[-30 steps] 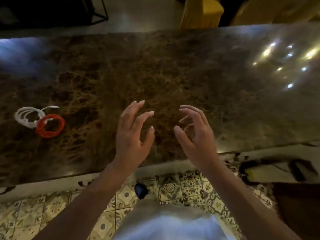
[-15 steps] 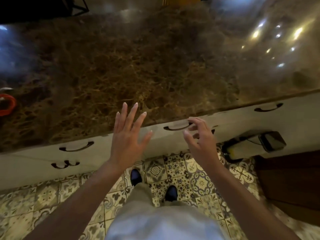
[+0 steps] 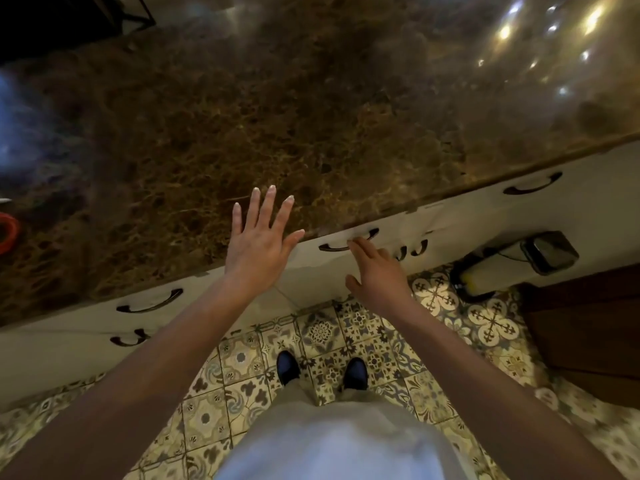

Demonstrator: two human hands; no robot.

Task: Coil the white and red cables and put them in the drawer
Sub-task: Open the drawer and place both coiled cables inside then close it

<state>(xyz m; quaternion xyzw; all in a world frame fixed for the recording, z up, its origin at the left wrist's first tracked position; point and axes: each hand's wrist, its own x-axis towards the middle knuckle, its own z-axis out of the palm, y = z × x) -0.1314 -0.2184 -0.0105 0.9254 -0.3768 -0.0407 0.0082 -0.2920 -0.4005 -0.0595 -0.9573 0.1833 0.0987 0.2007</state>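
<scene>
Two hands empty | left hand (image 3: 258, 242) fingers spread flat over worktop (image 3: 311, 126) edge | right hand (image 3: 377, 271) fingers loosely together, reaching drawer handle (image 3: 348, 241) just beyond fingertips | red cable (image 3: 7, 232) far left: light, floppy, grip whole loop.

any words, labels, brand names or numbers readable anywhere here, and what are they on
None: no readable text appears anywhere in this view.
Marble countertop: veining and light glare only.
Drawer fronts: plain, with dark handles, no labels.
Dark device on the floor: its face is blank or too dim to read.
Red cable: cut off at the frame edge, no marking visible.
</scene>
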